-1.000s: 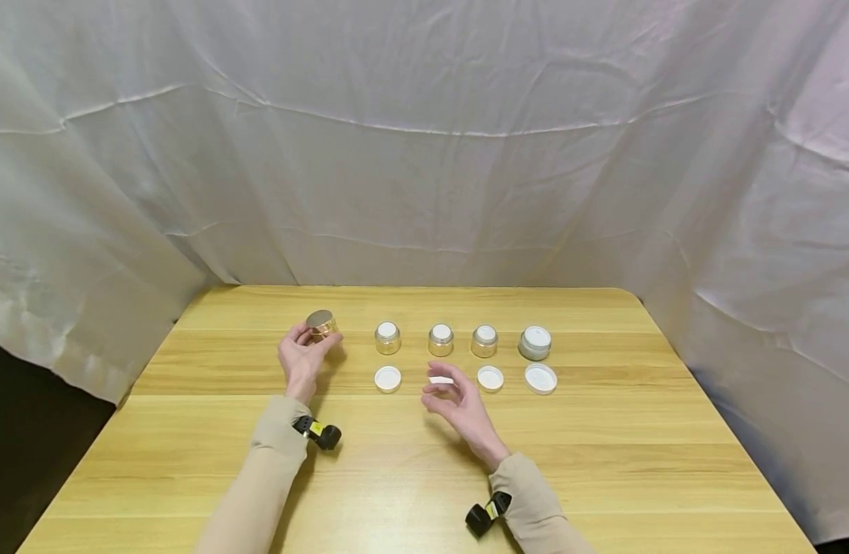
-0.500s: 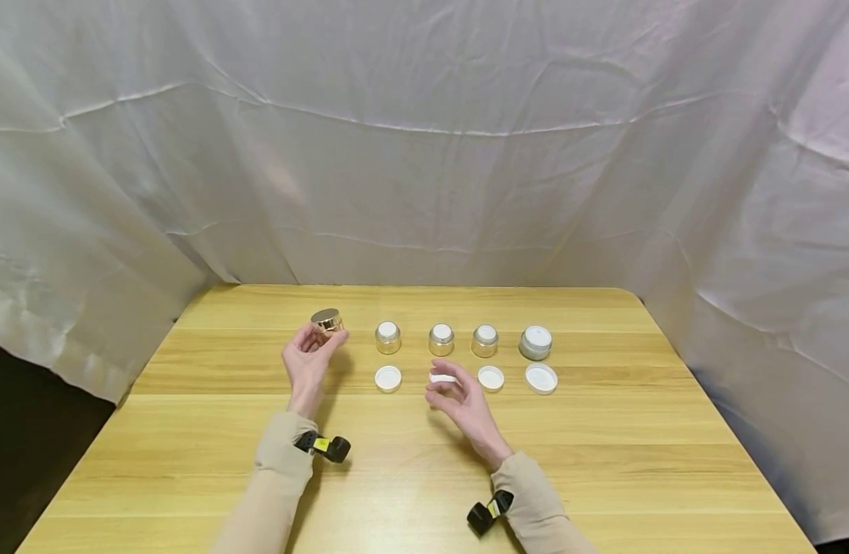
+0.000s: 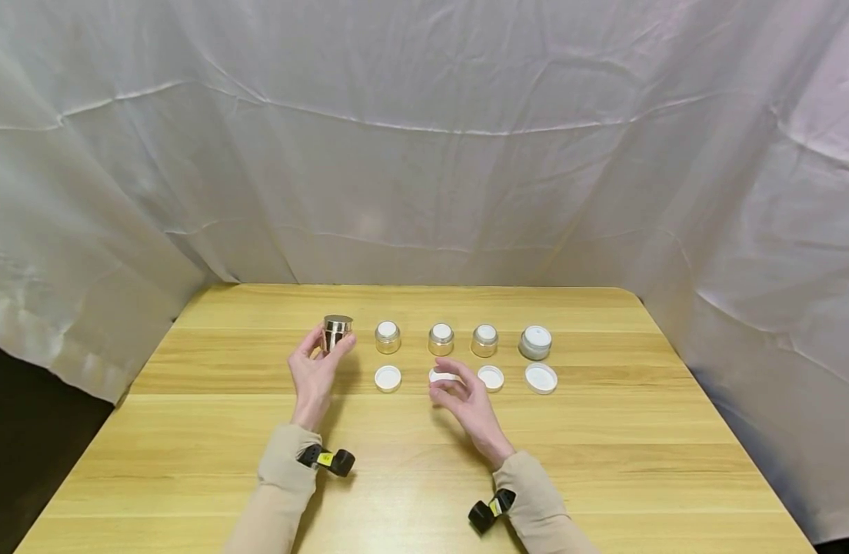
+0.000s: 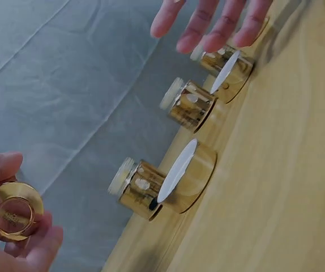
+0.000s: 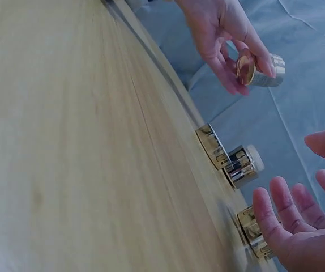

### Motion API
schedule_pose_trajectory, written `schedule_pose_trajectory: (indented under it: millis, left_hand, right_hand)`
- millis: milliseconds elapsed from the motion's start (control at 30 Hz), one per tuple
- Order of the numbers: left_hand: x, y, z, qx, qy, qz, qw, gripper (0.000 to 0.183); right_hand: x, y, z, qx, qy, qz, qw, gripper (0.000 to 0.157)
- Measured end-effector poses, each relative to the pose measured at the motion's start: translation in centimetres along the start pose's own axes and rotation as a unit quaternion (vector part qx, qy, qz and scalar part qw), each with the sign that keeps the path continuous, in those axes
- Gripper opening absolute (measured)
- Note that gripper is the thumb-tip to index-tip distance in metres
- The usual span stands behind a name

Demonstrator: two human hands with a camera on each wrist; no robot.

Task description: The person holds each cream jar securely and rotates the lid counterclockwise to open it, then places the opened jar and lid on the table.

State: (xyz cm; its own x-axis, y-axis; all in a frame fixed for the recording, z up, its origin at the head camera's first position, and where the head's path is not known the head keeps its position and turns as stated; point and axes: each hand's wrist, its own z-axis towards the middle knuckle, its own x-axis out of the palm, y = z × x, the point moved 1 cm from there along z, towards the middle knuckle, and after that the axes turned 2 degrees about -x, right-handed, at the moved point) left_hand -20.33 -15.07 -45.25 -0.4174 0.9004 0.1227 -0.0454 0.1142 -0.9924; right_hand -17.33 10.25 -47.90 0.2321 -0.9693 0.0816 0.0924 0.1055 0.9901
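My left hand point(image 3: 314, 378) grips a small gold cosmetic jar point(image 3: 337, 329) with its lid on, lifted above the table at the left. In the left wrist view the jar's round base point(image 4: 15, 218) faces the camera between thumb and fingers. My right hand point(image 3: 471, 409), relaxed with fingers loosely bent and holding nothing, hovers by a white-lined lid point(image 3: 441, 375) that it partly hides. The nearest uncovered gold jar point(image 3: 387, 338) stands just right of the held one, its own lid point(image 3: 387, 378) lying upside down in front.
Two more uncovered gold jars point(image 3: 441, 340) and a wider silvery jar point(image 3: 534, 343) continue the row to the right. Upturned lids point(image 3: 490, 378) lie before them on the wooden table point(image 3: 397, 492). A grey curtain point(image 3: 424, 192) hangs behind.
My left hand has moved slightly right with the gold jar. The jar has turned from tilted to roughly upright, showing more of its side. My right hand has barely shifted.
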Motion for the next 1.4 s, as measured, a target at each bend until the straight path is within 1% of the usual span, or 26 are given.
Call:
schedule_pose_trajectory:
  millis: [133,233,333,433,633,767,933,1033,1233,1400]
  left_hand:
    - [0.5,0.1,-0.6,0.023,0.039,0.009,0.9989,0.062]
    - [0.9,0.1,-1.1,0.051,0.072,0.023,0.9958,0.061]
    - [1.2,0.3,-1.5,0.067,0.095,0.039,0.9924,0.061]
    - [1.6,0.3,-2.0,0.069,0.114,0.052,0.9897,0.062]
    - [2.6,0.4,-2.7,0.073,0.153,0.062,0.9835,0.061]
    - [3.2,0.6,-3.2,0.068,0.175,0.06,0.9805,0.058]
    - [3.6,0.9,-3.6,0.056,0.197,0.06,0.9769,0.057]
    - [3.7,1.0,-3.8,0.061,0.217,0.071,0.9717,0.057]
    - [3.8,1.3,-4.0,0.087,0.266,0.104,0.9543,0.057]
    - [3.8,1.4,-4.1,0.091,0.296,0.113,0.944,0.058]
  right_hand:
    - [-0.1,0.1,0.0,-0.001,-0.001,0.003,1.0,0.058]
    - [-0.2,0.1,0.0,-0.001,-0.001,0.007,1.0,0.057]
    - [-0.2,0.1,0.0,0.002,-0.001,0.013,1.0,0.057]
    - [-0.3,0.1,0.0,0.004,-0.003,0.02,1.0,0.057]
    - [-0.4,0.4,-0.1,0.007,-0.01,0.015,1.0,0.055]
    - [-0.4,0.5,-0.1,0.001,-0.009,0.016,1.0,0.052]
    - [-0.5,0.5,0.0,0.0,-0.012,0.026,1.0,0.05]
    - [-0.5,0.7,-0.1,0.003,-0.012,0.03,0.999,0.049]
    - [-0.6,0.9,-0.1,-0.002,-0.004,0.032,0.999,0.048]
    - [-0.6,1.0,-0.1,0.017,0.001,0.026,1.0,0.053]
